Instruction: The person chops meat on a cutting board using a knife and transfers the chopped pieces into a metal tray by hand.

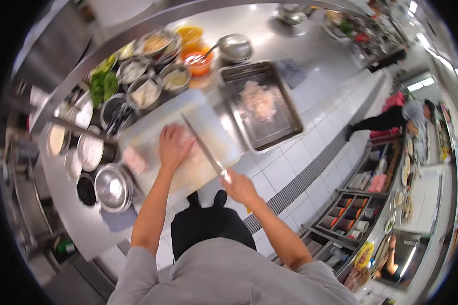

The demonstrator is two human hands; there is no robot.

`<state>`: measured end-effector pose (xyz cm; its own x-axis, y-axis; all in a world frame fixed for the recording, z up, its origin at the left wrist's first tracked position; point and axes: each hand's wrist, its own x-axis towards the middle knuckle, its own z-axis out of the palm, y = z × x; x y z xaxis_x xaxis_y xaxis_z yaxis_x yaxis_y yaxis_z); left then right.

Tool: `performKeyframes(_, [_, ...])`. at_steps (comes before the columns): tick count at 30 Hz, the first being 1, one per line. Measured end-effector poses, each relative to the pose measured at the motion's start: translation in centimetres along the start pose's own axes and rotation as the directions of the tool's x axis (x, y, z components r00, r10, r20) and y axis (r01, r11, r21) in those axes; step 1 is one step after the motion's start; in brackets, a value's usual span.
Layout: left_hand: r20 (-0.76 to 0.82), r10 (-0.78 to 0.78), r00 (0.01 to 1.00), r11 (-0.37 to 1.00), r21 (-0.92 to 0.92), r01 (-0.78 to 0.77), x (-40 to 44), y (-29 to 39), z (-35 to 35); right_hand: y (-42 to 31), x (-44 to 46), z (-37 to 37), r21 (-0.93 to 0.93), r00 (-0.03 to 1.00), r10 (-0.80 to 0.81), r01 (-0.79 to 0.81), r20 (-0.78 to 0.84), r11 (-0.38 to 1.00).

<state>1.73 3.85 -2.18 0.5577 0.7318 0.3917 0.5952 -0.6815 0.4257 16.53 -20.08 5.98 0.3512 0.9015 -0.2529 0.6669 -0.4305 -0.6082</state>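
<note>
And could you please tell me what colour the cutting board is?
The cutting board is pale, bluish white; the head view shows it.

Smooth glossy metal counter (320,43), shiny metal tray (277,132), matt plastic-looking cutting board (201,112), smooth metal knife blade (203,145), polished metal bowls (112,188), matt cloth (291,72), smooth, lightly glossy floor tiles (300,157), ridged metal-looking floor grate (295,179), matt fabric shirt (208,269)
</note>
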Motion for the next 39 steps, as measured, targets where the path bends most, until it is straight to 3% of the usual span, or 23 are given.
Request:
performKeyframes(1, [0.003, -0.025, 1.000, 1.000, -0.013, 0.025, 0.2, 0.8, -0.1, 0.7, -0.9, -0.2, 0.053, 0.999, -0.011, 0.013, -0.041, 0.999])
performKeyframes(3, [0.005, -0.039, 0.999, 0.999, -0.034, 0.039, 0.6, 1.9, -0.4, 0.3, -1.9, -1.8, 0.314, 0.947, 0.222, -0.290, 0.233, 0.904])
performKeyframes(5, [-0.008, 0.005, 1.000, 0.998, -0.059, -0.005, 0.6, 3.5, -0.4, 0.5, -2.2, -1.9, 0.327, 0.891, 0.319, -0.421, 0.322, 0.846])
performKeyframes(7, [0.041, -0.079, 0.996, 0.993, 0.093, 0.075, 0.6, 5.0, -0.9, 2.5, -2.2, 2.4, 0.230, 0.979, 0.163, -0.188, 0.122, 0.955])
performKeyframes(11, [-0.019, -0.047, 0.999, 0.992, 0.119, 0.049, -0.2, 5.9, 0.3, -1.3, -0.9, 5.4, 0.312, 0.984, 0.140, -0.168, 0.110, 0.935])
performKeyframes(14, [-0.138, -0.032, 0.990, 0.999, -0.036, 0.027, 0.0, 3.4, 3.2, -2.9, 0.8, 5.9, 0.314, 0.987, 0.071, -0.115, 0.146, 0.942])
performKeyframes(16, [-0.240, -0.281, 0.929, 0.938, -0.273, 0.213, -0.6, 3.1, 3.0, -2.1, 1.8, 6.9, 0.348, 0.996, 0.010, -0.040, 0.090, 0.937])
performKeyframes(17, [-0.238, -0.331, 0.913, 0.900, -0.369, 0.230, -1.1, 2.9, 2.8, -2.1, 1.9, 8.2, 0.387, 0.997, -0.058, 0.038, 0.041, 0.921])
performKeyframes(20, [-0.243, -0.541, 0.805, 0.737, -0.598, 0.315, -0.7, 4.0, 1.1, -3.1, 1.5, 6.9, 0.396, 0.995, -0.053, 0.013, 0.090, 0.918])
performKeyframes(21, [-0.285, -0.529, 0.800, 0.771, -0.554, 0.313, -0.7, 4.3, 0.1, -3.3, 1.4, 7.0, 0.359, 0.994, -0.023, -0.017, 0.106, 0.933])
performKeyframes(23, [-0.347, -0.512, 0.786, 0.806, -0.510, 0.300, -0.2, 4.2, -0.9, -4.0, 1.4, 5.7, 0.255, 0.989, -0.115, 0.089, 0.092, 0.963])
performKeyframes(25, [-0.383, -0.520, 0.764, 0.816, -0.488, 0.311, -0.2, 4.2, -1.8, -5.4, 1.8, 3.9, 0.358, 0.967, -0.043, -0.051, 0.250, 0.932])
performKeyframes(27, [-0.320, -0.581, 0.749, 0.737, -0.597, 0.317, 0.6, 5.4, -3.4, -5.5, 1.8, 3.7, 0.397, 0.967, -0.085, -0.019, 0.242, 0.917])
performKeyframes(30, [-0.365, -0.526, 0.768, 0.798, -0.525, 0.297, 1.9, 6.2, -4.5, -6.3, 1.9, 2.0, 0.442, 0.971, -0.126, 0.023, 0.204, 0.897])
performKeyframes(34, [-0.344, -0.460, 0.818, 0.810, -0.539, 0.229, 5.2, 9.6, -5.3, -8.3, 1.2, -4.0, 0.521, 0.963, 0.007, -0.153, 0.271, 0.840])
performKeyframes(35, [-0.336, -0.414, 0.846, 0.795, -0.586, 0.157, 6.6, 11.2, -5.2, -8.3, 1.1, -5.0, 0.573, 0.948, 0.057, -0.236, 0.312, 0.785])
performKeyframes(36, [-0.332, -0.367, 0.869, 0.775, -0.626, 0.088, 7.8, 12.6, -4.7, -7.4, 1.2, -5.2, 0.611, 0.974, 0.075, -0.193, 0.213, 0.768])
performKeyframes(38, [-0.339, -0.252, 0.906, 0.758, -0.651, -0.032, 10.6, 15.4, -2.5, -5.9, 1.3, -7.1, 0.645, 0.974, 0.148, -0.224, 0.171, 0.731])
performKeyframes(39, [-0.392, -0.130, 0.911, 0.822, -0.556, -0.122, 12.1, 17.0, -1.4, -5.0, 1.6, -8.2, 0.674, 0.967, 0.216, -0.250, 0.136, 0.695])
